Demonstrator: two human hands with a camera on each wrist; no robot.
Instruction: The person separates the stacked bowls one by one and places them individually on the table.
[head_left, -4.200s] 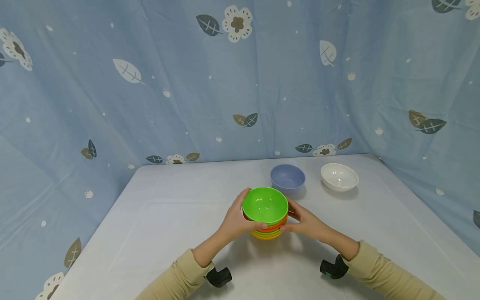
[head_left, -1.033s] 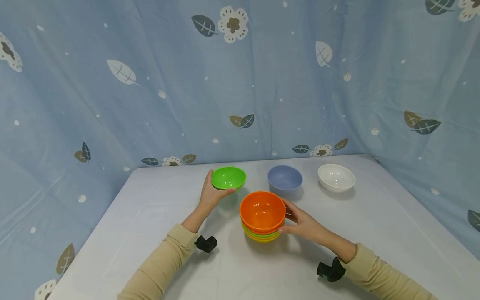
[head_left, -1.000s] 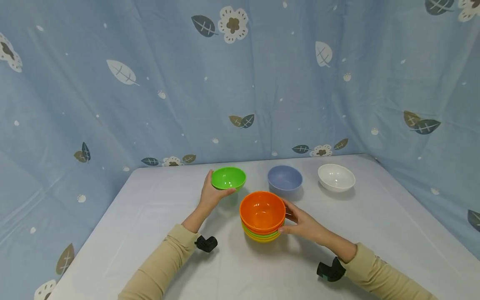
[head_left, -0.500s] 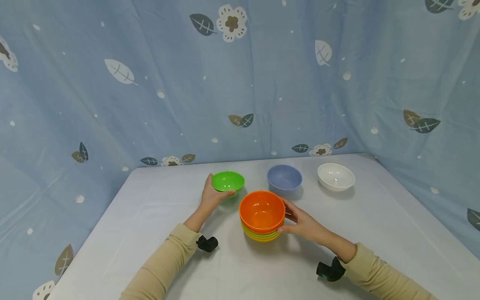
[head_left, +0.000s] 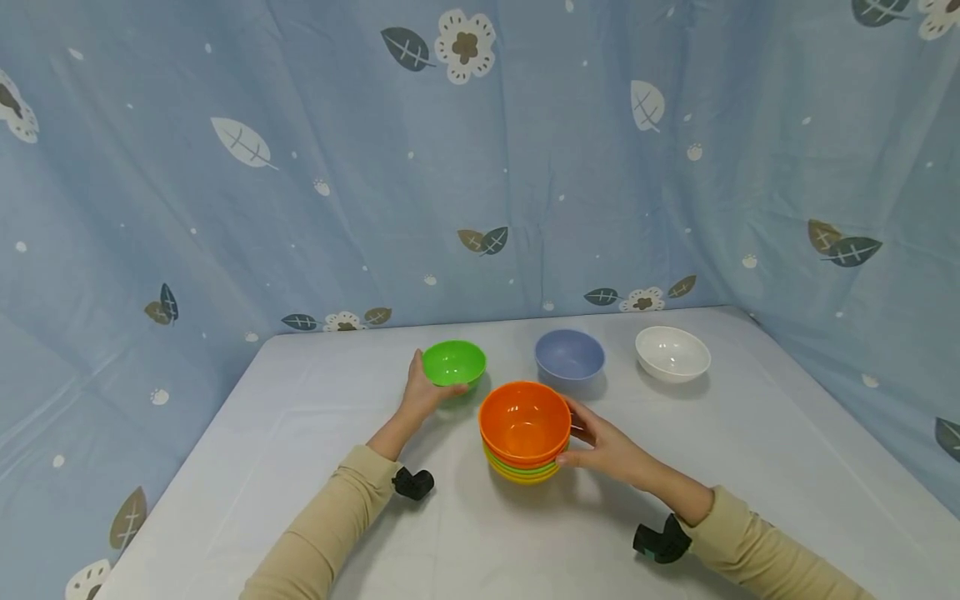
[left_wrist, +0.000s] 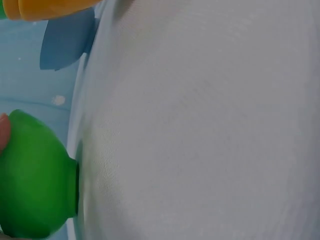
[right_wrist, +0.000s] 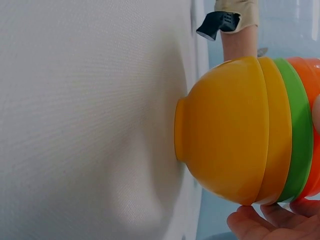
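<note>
My left hand (head_left: 422,392) is around the near-left side of a small green bowl (head_left: 454,363), its thumb along the front. In the left wrist view the bowl's foot (left_wrist: 74,187) is at the tablecloth. My right hand (head_left: 609,446) grips the right side of a stack of bowls, orange bowl (head_left: 525,423) uppermost. The right wrist view shows a green bowl (right_wrist: 297,130) and yellow-orange bowls (right_wrist: 225,130) lower in the stack, with fingertips (right_wrist: 250,222) against its side. I cannot tell whether the stack touches the table.
A blue bowl (head_left: 570,357) stands behind the stack, right of the small green bowl. Farther right is a white bowl (head_left: 672,355). A white cloth covers the table (head_left: 315,450), and a blue patterned curtain (head_left: 360,167) hangs along its back and sides.
The green bowl has left the top of the stack, carried to the back left by the left hand, and lowered. Orange now shows uppermost. The right hand stays at the stack.
</note>
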